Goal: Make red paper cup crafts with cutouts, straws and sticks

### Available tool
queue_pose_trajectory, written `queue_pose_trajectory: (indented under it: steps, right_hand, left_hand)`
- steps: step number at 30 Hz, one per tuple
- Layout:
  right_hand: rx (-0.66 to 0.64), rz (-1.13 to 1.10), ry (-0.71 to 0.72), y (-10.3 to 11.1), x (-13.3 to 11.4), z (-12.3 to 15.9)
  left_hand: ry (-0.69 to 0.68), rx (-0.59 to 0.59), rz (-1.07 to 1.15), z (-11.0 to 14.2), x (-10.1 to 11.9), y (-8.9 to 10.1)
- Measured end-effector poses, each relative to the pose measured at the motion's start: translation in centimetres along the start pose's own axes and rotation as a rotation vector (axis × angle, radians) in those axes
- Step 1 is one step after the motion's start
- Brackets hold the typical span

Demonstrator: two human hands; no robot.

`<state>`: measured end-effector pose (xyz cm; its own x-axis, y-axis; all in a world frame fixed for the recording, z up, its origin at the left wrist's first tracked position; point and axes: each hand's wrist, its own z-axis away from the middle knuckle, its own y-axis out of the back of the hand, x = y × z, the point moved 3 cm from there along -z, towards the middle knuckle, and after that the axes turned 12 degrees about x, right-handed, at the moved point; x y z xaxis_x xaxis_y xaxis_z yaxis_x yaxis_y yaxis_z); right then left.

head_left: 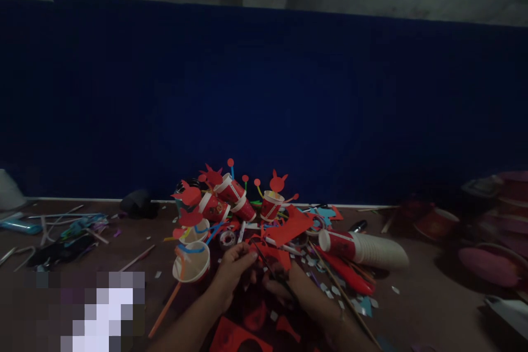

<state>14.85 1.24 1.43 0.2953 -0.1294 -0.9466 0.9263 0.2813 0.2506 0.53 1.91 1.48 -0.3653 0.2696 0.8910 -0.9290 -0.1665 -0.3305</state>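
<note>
My left hand (233,268) is low in the middle with its fingers curled, pinching a scrap of red paper (270,256). My right hand (289,286) sits just to its right, fingers closed round a thin dark tool that looks like scissors (264,261), its tip pointing up toward the left hand. Both hands hover over red paper sheets (241,338) with round cut-outs. Just beyond them stands a cluster of red paper cups (231,198) with red paper ears and coloured straws.
A stack of white cups (365,247) lies on its side at the right. An open cup with a blue straw (192,267) is left of my hands. Straws and scraps (70,231) litter the left. A dark blue wall (264,99) stands behind. Pink bowls (490,258) sit far right.
</note>
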Motion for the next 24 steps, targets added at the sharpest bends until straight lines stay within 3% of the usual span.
queue_pose_trajectory:
  steps: [9, 24]
  right_hand:
    - [-0.036, -0.044, -0.027, -0.3, -0.6, 0.3]
    - [-0.067, -0.119, 0.072, -0.4, -0.9, 0.6]
  left_hand:
    - [0.017, -0.010, -0.015, -0.1, -0.2, 0.1]
    - [0.016, -0.034, 0.012, -0.1, 0.0, 0.0]
